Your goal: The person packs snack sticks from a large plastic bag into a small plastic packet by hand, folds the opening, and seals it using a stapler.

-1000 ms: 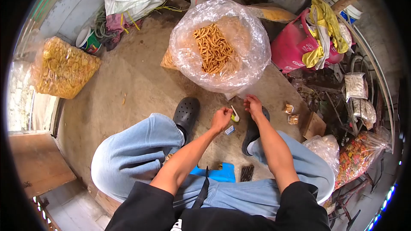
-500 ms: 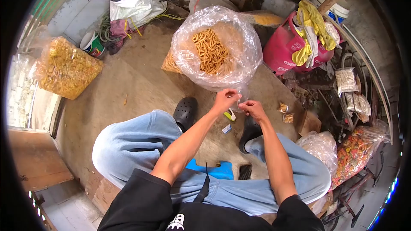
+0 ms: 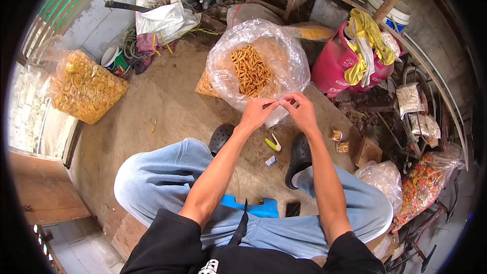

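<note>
Compared with a second ago, our left hand (image 3: pixel 256 113) and right hand (image 3: pixel 302 111) are closer together and further forward. We see the fingers (image 3: pixel 267 102) of both drawn into a narrow pinch, tips meeting, with thin clear plastic (image 3: pixel 276 117) hanging just below them; which hand grips it, we cannot tell. Just beyond our fingers stands the big clear bag (image 3: pixel 295 53), brown snack sticks (image 3: pixel 248 71) inside. Closer to us than the fingers, a green-and-white stapler (image 3: pixel 273 144) and small blue-and-white box (image 3: pixel 271 161) lie on the floor (image 3: pixel 177 101).
</note>
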Demonstrator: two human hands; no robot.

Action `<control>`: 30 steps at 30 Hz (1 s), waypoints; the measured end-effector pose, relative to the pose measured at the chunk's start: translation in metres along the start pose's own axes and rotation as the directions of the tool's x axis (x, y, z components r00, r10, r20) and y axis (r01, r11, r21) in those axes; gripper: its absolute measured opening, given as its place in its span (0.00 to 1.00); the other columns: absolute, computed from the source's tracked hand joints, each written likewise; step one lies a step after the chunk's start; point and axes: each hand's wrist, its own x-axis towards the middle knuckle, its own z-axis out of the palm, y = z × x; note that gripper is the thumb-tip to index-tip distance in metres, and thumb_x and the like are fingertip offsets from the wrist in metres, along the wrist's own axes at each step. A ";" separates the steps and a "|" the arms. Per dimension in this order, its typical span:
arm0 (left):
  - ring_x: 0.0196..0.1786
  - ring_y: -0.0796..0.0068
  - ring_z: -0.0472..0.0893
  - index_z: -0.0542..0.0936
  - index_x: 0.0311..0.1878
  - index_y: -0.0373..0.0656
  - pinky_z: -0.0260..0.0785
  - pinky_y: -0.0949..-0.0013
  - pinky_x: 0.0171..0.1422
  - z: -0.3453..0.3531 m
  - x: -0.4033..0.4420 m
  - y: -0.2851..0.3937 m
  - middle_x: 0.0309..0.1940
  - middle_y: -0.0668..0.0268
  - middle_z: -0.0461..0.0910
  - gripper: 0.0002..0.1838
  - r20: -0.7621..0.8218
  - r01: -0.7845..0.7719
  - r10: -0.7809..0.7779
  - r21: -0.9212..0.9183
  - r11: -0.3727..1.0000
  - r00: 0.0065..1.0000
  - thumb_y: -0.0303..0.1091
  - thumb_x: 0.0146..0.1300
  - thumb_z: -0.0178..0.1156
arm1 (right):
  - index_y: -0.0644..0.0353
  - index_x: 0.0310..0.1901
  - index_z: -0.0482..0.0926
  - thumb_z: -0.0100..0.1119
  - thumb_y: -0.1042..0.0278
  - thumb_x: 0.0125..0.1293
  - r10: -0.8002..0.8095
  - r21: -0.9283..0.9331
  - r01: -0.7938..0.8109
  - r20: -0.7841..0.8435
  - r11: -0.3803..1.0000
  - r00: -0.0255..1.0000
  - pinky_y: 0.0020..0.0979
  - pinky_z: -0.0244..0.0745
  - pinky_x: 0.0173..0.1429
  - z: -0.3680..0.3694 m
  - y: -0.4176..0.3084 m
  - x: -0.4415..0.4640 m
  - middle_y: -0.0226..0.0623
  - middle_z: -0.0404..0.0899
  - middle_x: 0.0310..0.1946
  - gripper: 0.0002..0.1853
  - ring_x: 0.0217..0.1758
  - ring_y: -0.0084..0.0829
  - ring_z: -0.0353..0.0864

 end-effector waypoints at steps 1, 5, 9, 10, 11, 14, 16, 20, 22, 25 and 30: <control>0.29 0.83 0.76 0.86 0.44 0.38 0.68 0.74 0.35 0.000 -0.001 -0.001 0.25 0.69 0.82 0.13 -0.002 0.001 -0.001 0.000 1.000 1.000 0.37 0.63 0.66 | 0.59 0.47 0.83 0.68 0.69 0.59 -0.001 0.001 0.001 0.002 1.000 1.000 0.25 0.71 0.39 0.001 0.000 0.000 0.32 0.80 0.35 0.14 0.37 0.23 0.77; 0.30 0.82 0.77 0.85 0.41 0.37 0.69 0.74 0.37 -0.001 -0.004 -0.011 0.27 0.68 0.82 0.12 -0.072 0.002 -0.008 -0.085 0.996 0.997 0.37 0.60 0.68 | 0.62 0.39 0.83 0.70 0.71 0.55 -0.062 -0.054 0.059 -0.050 0.997 0.997 0.32 0.73 0.43 0.012 -0.002 -0.001 0.39 0.81 0.32 0.10 0.36 0.35 0.79; 0.29 0.84 0.74 0.83 0.38 0.36 0.68 0.77 0.35 -0.004 -0.004 -0.027 0.27 0.72 0.79 0.14 -0.096 0.042 -0.057 -0.150 0.988 0.994 0.36 0.56 0.72 | 0.61 0.33 0.82 0.70 0.69 0.54 -0.105 -0.116 0.095 -0.083 0.989 0.991 0.36 0.71 0.45 0.022 0.002 -0.003 0.36 0.80 0.26 0.08 0.36 0.37 0.79; 0.29 0.84 0.74 0.83 0.38 0.36 0.68 0.77 0.35 -0.005 -0.005 -0.030 0.27 0.72 0.79 0.14 -0.099 0.044 -0.060 -0.152 0.987 0.993 0.36 0.56 0.72 | 0.61 0.33 0.82 0.70 0.69 0.54 -0.105 -0.115 0.096 -0.078 0.989 0.991 0.36 0.71 0.45 0.023 0.003 -0.004 0.36 0.80 0.26 0.08 0.36 0.37 0.79; 0.28 0.85 0.73 0.83 0.38 0.36 0.67 0.77 0.33 -0.005 -0.006 -0.032 0.26 0.74 0.77 0.14 -0.097 0.090 -0.115 -0.227 0.970 0.989 0.37 0.55 0.73 | 0.60 0.32 0.82 0.71 0.68 0.54 -0.121 -0.153 0.110 -0.060 0.982 0.991 0.36 0.70 0.45 0.023 0.006 -0.004 0.36 0.80 0.27 0.08 0.36 0.37 0.79; 0.27 0.87 0.70 0.82 0.38 0.35 0.65 0.78 0.31 -0.008 -0.005 -0.035 0.23 0.78 0.72 0.16 -0.074 0.156 -0.186 -0.303 0.940 0.980 0.36 0.53 0.75 | 0.59 0.31 0.81 0.71 0.68 0.54 -0.130 -0.169 0.119 -0.050 0.978 0.990 0.37 0.70 0.44 0.024 0.006 -0.003 0.35 0.80 0.26 0.08 0.35 0.37 0.78; 0.26 0.88 0.69 0.82 0.38 0.35 0.65 0.77 0.31 -0.013 -0.005 -0.032 0.21 0.79 0.69 0.16 -0.057 0.179 -0.206 -0.307 0.935 0.977 0.35 0.52 0.75 | 0.59 0.31 0.81 0.71 0.69 0.54 -0.122 -0.149 0.113 -0.057 0.982 0.991 0.37 0.70 0.44 0.024 0.003 -0.002 0.35 0.80 0.26 0.08 0.34 0.36 0.78; 0.25 0.87 0.69 0.82 0.39 0.36 0.62 0.77 0.28 -0.024 -0.004 -0.023 0.23 0.76 0.72 0.18 0.085 0.223 -0.207 -0.313 0.923 0.975 0.44 0.58 0.71 | 0.60 0.33 0.82 0.71 0.72 0.53 -0.030 -0.016 0.029 -0.039 0.999 0.999 0.35 0.70 0.44 0.022 -0.006 0.004 0.36 0.82 0.28 0.08 0.35 0.36 0.79; 0.25 0.86 0.69 0.83 0.38 0.37 0.62 0.76 0.28 -0.027 -0.004 -0.019 0.22 0.76 0.72 0.20 0.144 0.255 -0.221 -0.296 0.920 0.965 0.47 0.59 0.70 | 0.60 0.34 0.82 0.71 0.73 0.53 0.006 0.062 -0.005 -0.026 0.998 1.000 0.34 0.70 0.44 0.022 -0.010 0.006 0.36 0.82 0.29 0.08 0.35 0.36 0.79; 0.24 0.85 0.68 0.82 0.34 0.38 0.60 0.75 0.27 -0.030 -0.005 -0.016 0.20 0.74 0.73 0.22 0.231 0.282 -0.216 -0.307 0.909 0.949 0.52 0.60 0.68 | 0.60 0.34 0.82 0.71 0.74 0.53 -0.012 0.128 0.019 -0.055 0.992 0.998 0.35 0.70 0.47 0.019 -0.018 0.008 0.36 0.83 0.30 0.08 0.36 0.36 0.79; 0.23 0.85 0.68 0.78 0.25 0.41 0.60 0.75 0.26 -0.029 0.000 -0.022 0.18 0.75 0.73 0.21 0.165 0.227 -0.184 -0.297 0.927 0.969 0.48 0.53 0.75 | 0.58 0.34 0.82 0.71 0.74 0.51 -0.324 -0.253 0.304 -0.040 0.918 0.945 0.35 0.67 0.51 0.008 -0.028 0.013 0.33 0.81 0.30 0.08 0.41 0.36 0.78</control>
